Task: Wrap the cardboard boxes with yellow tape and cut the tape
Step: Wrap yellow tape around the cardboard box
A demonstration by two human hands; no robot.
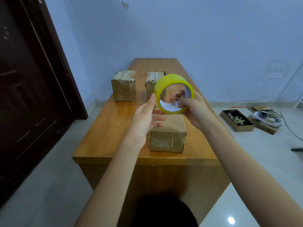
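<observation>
My right hand grips a roll of yellow tape, thumb on the outer rim and fingers inside the core, and holds it in the air above the table. My left hand is beside the roll with straight fingers, its thumb touching the roll's left edge. Below the hands a cardboard box stands on the wooden table. Two more cardboard boxes stand farther back: one at the left, one partly hidden behind the roll.
A dark door stands at the left. On the floor to the right lie an open shallow box of scraps, flat cardboard with a white item, a cable, and a dark tool. A blue wall stands behind the table.
</observation>
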